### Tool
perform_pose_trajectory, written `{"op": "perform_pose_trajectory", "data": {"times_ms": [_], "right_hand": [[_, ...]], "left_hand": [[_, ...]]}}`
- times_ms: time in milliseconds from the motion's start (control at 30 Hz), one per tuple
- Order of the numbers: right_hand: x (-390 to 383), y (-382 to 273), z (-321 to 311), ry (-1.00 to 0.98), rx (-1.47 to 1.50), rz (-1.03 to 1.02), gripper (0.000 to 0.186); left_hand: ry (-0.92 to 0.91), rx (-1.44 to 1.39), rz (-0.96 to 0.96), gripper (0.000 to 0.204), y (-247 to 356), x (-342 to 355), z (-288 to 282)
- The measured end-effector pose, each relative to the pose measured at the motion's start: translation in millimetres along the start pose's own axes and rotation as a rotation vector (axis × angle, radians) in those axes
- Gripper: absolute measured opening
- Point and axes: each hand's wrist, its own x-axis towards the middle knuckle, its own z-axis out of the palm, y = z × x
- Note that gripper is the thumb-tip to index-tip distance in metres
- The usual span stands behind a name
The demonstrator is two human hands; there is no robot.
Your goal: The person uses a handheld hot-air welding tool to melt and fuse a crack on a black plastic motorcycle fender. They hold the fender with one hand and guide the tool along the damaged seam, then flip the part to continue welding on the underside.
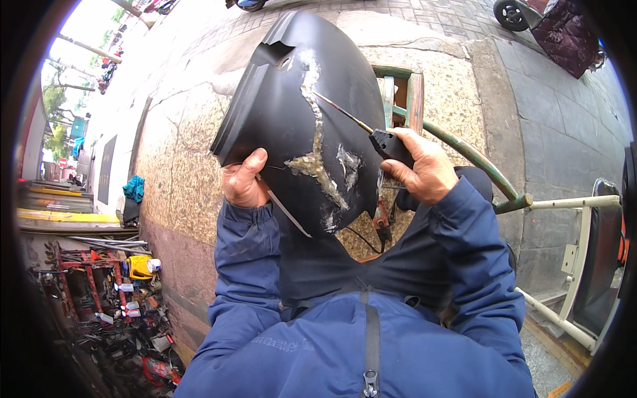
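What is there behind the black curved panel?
Behind the black curved panel, part of a greenish frame and speckled paving show; whatever the panel covers cannot be seen.

Panel (pixel 279 123) between left hand (pixel 245 184) and right hand (pixel 426 169): black
Seam (pixel 307 161): mottled white and tan
Handle (pixel 390 147) in right hand: black
Sleeves (pixel 247 249) behind hands: navy blue
Paving (pixel 182 166) left of left hand: speckled tan
Jug (pixel 139 266) farther left: yellow, end seemingly white

A navy zip-up jacket (pixel 325 355) tops black trousers (pixel 308 262)
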Motion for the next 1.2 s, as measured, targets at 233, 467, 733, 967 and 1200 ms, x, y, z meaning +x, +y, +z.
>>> {"op": "perform_pose_trajectory", "data": {"times_ms": [233,467,733,967,1200], "right_hand": [[8.1,0.1,-0.1,-0.024,0.010,0.029,0.046],[18.9,8.8,0.4,-0.075,0.018,0.037,0.045],[38.3,21.6,0.4,-0.067,0.022,-0.052,0.047],[51.7,30.7,0.3,-0.099,0.034,-0.076,0.052],[52.1,37.7,1.9,-0.141,0.041,-0.098,0.054]], "left_hand": [[0.017,-0.029,0.012,0.044,-1.6,1.8,0.6],[0.036,0.046,0.069,0.041,1.8,9.5,4.8],[-0.057,-0.035,0.015,0.046,5.4,17.1,0.2],[-0.059,-0.068,0.014,0.050,4.0,20.3,-1.8],[-0.037,-0.048,0.000,0.051,6.6,21.2,-3.9]]}}
